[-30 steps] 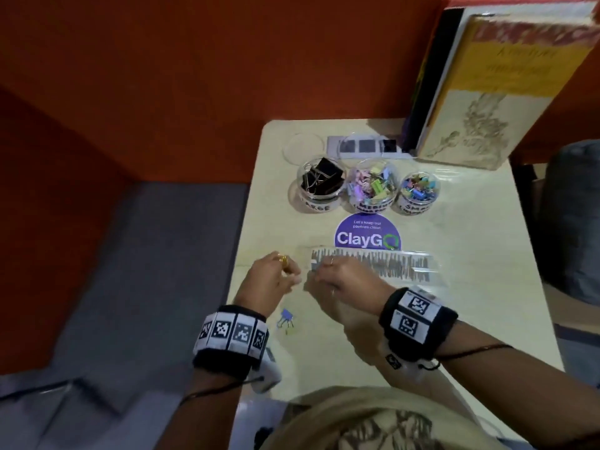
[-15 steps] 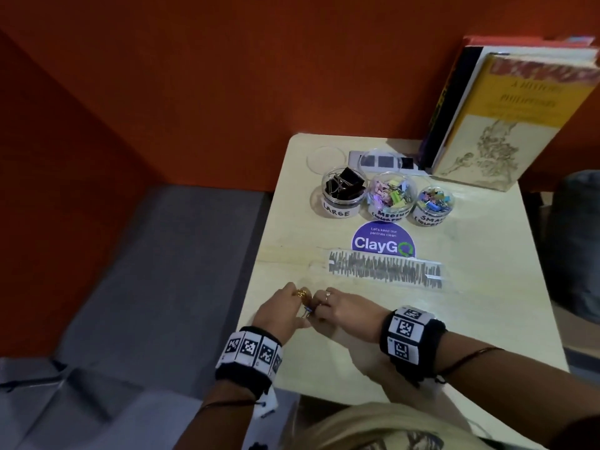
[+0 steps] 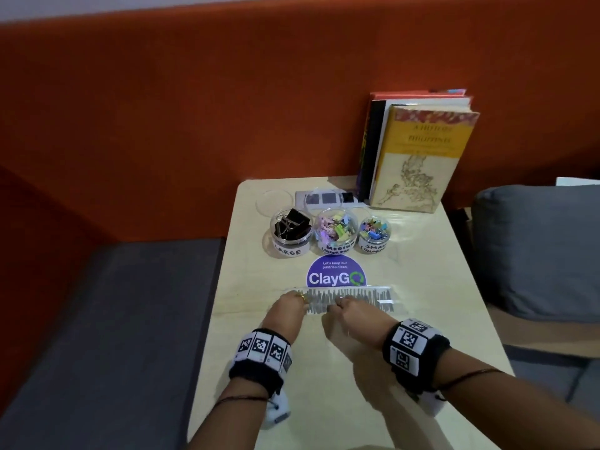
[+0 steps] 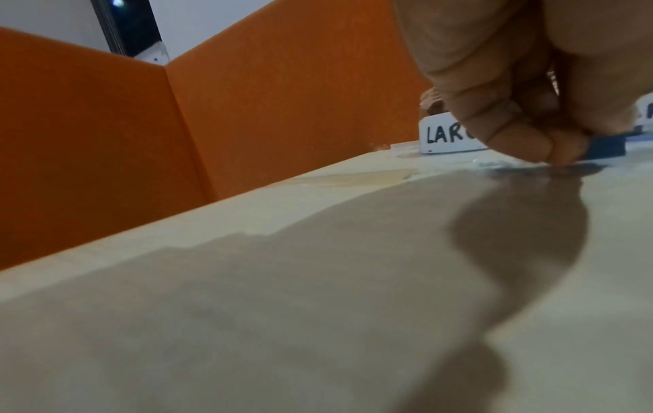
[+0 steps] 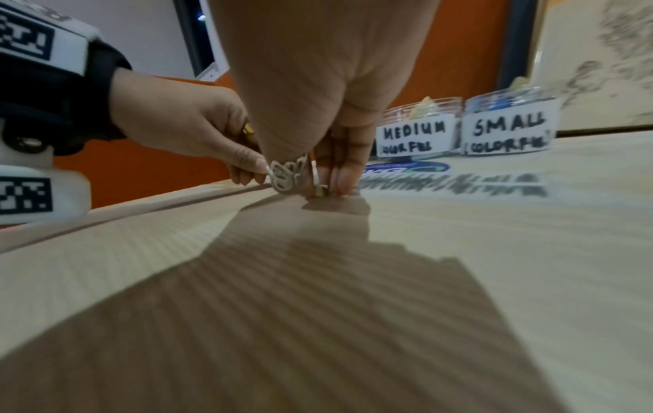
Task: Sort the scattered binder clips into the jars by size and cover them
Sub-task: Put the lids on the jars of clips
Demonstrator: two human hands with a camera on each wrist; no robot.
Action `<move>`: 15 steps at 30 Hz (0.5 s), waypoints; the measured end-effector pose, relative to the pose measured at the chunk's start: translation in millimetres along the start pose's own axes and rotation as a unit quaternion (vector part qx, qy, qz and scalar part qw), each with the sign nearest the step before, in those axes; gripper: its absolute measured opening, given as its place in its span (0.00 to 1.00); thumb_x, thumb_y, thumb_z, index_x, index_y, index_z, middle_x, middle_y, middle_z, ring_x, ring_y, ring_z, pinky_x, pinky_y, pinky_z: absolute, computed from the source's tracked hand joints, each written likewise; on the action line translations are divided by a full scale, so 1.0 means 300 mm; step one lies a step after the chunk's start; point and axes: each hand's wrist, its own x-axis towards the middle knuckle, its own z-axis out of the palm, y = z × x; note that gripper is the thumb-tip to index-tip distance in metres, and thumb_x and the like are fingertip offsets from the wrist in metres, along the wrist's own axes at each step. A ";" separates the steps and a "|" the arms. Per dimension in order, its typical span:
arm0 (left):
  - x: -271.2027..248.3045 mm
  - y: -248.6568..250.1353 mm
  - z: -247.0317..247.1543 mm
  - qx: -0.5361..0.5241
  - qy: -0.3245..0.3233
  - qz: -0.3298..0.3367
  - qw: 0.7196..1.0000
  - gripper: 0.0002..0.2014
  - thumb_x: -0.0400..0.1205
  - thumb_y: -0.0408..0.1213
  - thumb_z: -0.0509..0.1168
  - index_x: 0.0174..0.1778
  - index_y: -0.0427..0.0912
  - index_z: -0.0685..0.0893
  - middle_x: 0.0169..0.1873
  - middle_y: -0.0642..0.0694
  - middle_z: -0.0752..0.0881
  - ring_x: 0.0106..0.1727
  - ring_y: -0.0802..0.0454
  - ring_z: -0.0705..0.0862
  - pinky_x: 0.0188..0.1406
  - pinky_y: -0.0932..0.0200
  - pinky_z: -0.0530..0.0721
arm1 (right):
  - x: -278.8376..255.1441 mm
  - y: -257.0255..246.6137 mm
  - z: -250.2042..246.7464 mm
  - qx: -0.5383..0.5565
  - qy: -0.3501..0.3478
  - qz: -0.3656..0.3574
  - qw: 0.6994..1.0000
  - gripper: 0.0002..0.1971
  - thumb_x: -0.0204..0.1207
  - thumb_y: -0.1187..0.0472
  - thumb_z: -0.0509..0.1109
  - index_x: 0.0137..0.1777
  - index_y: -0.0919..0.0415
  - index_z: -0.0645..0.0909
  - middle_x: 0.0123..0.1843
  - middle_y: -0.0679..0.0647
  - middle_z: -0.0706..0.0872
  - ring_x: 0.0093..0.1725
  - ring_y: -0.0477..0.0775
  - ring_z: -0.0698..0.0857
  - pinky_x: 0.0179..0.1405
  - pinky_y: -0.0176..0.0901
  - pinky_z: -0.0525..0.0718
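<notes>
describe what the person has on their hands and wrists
Both hands, left hand and right hand, have bare forearms. Each wrist carries a black fabric band with white square-code tiles and a white plastic block beneath. Thin dark cords trail back. Gold ring left, silver filigree ring right.

The room is dim and warm-toned. Soft light from above puts a pale sheen on the surface (image 3: 422, 287) near the jars (image 3: 336, 230). In both wrist views broad brown shadows of the hands spread toward the camera. The right wrist view is smeared, its scribbled strip (image 5: 459, 185) streaked sideways. In the left wrist view the near fingers (image 4: 494, 92) are soft. The head view bows straight lines near its edges.
</notes>
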 end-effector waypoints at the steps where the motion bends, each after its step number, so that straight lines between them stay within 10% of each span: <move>1: 0.022 0.032 -0.011 -0.011 0.006 0.011 1.000 0.14 0.85 0.38 0.58 0.60 0.38 0.85 0.58 0.39 0.83 0.60 0.44 0.82 0.60 0.56 0.78 | -0.006 0.021 0.004 0.019 0.012 0.012 1.000 0.14 0.78 0.68 0.58 0.62 0.69 0.73 0.57 0.67 0.80 0.55 0.66 0.80 0.53 0.54 0.78; 8: 0.203 0.292 -0.091 -0.121 0.097 0.066 0.986 0.11 0.82 0.36 0.64 0.55 0.34 0.84 0.55 0.42 0.85 0.57 0.48 0.85 0.60 0.62 0.78 | -0.073 0.166 -0.013 0.226 0.215 0.097 0.945 0.07 0.61 0.64 0.67 0.37 0.67 0.81 0.34 0.64 0.86 0.34 0.64 0.84 0.33 0.36 0.65; 15: 0.389 0.478 -0.131 -0.045 0.160 0.070 0.984 0.14 0.82 0.43 0.64 0.54 0.38 0.89 0.51 0.38 0.89 0.55 0.41 0.84 0.56 0.50 0.82 | -0.050 0.382 -0.177 0.320 0.364 0.221 0.847 0.07 0.67 0.67 0.74 0.45 0.61 0.84 0.39 0.51 0.87 0.39 0.48 0.81 0.40 0.39 0.78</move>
